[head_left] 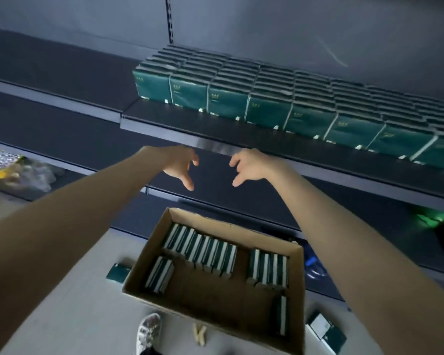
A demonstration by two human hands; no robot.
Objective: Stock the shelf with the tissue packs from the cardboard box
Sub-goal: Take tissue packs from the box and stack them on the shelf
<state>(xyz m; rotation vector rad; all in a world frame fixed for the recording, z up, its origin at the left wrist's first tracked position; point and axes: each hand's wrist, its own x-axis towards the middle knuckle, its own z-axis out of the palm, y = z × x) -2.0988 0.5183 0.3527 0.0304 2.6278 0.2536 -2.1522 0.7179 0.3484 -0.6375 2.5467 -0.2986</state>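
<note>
Roughly fifteen tissue packs (203, 249) stand on edge in the cardboard box (215, 306) on the floor, with two loose packs (118, 273) lying just beside it. Above the box, the left hand (180, 165) and right hand (249, 166) are held empty, fingers loosely spread. Beyond the box, eight stocked columns (267, 108) are counted on the shelf (151, 130). Several packs are best squeezed together between both hands for each lift.

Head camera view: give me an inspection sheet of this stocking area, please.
Surface: dark shelf, stocked towards the right.
Job's things: tissue packs in rows on the shelf; boxed packs upright in the cardboard box on the floor.
Clutter: loose pack left of the box, second pack at its right; plastic wrapping on a lower shelf.
Hands: left hand and right hand empty, fingers spread.
Cables: nothing seen.
Surroundings: pale floor, one shoe.
</note>
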